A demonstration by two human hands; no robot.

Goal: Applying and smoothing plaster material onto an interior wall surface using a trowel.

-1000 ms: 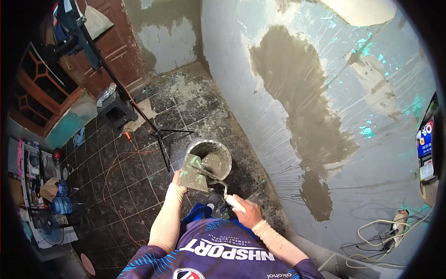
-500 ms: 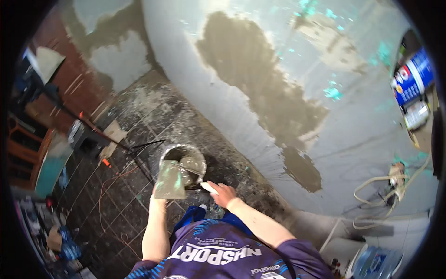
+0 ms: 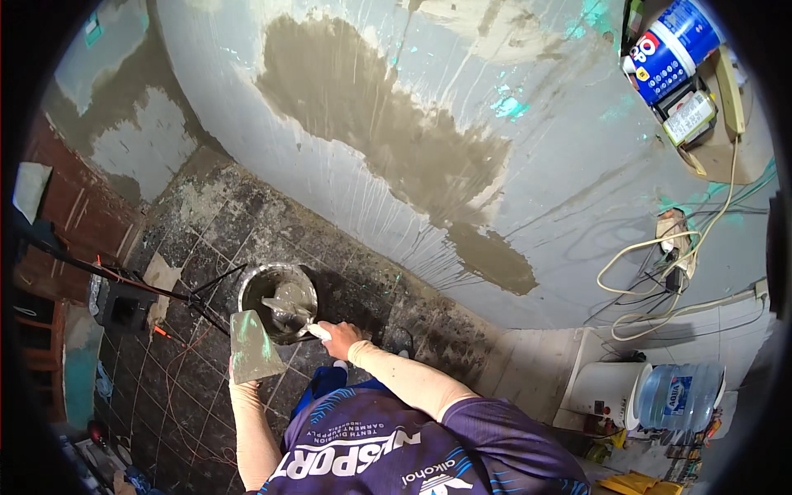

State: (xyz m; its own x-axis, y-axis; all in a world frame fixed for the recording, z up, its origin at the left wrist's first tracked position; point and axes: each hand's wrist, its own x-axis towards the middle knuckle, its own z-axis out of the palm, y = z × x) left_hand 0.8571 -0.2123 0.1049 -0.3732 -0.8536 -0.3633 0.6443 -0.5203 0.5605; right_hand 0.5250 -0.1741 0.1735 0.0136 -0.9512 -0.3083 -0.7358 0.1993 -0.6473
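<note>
My right hand (image 3: 340,338) is closed round the pale handle of a trowel (image 3: 318,331), whose blade reaches into a round bucket (image 3: 309,285). Wet grey mortar (image 3: 289,307) lies heaped in the bucket and hides most of the blade. My left hand (image 3: 240,375) holds up a flat rectangular mortar board (image 3: 257,351) just on the near left side of the bucket. Grey smears and green stains cover the board, and the fingers beneath it are largely hidden.
Ahead stands a grey wall (image 3: 322,177) with a broad darker mortar patch (image 3: 379,124). A tripod leg (image 3: 216,279) stands close left of the bucket. Cables (image 3: 627,285) hang from the wall at right, near a blue tub (image 3: 672,49) and a water bottle (image 3: 678,396).
My view has swung to the right, so the scene sits further left. The board has turned and come slightly nearer me relative to the bucket. My right hand keeps the trowel in the bucket.
</note>
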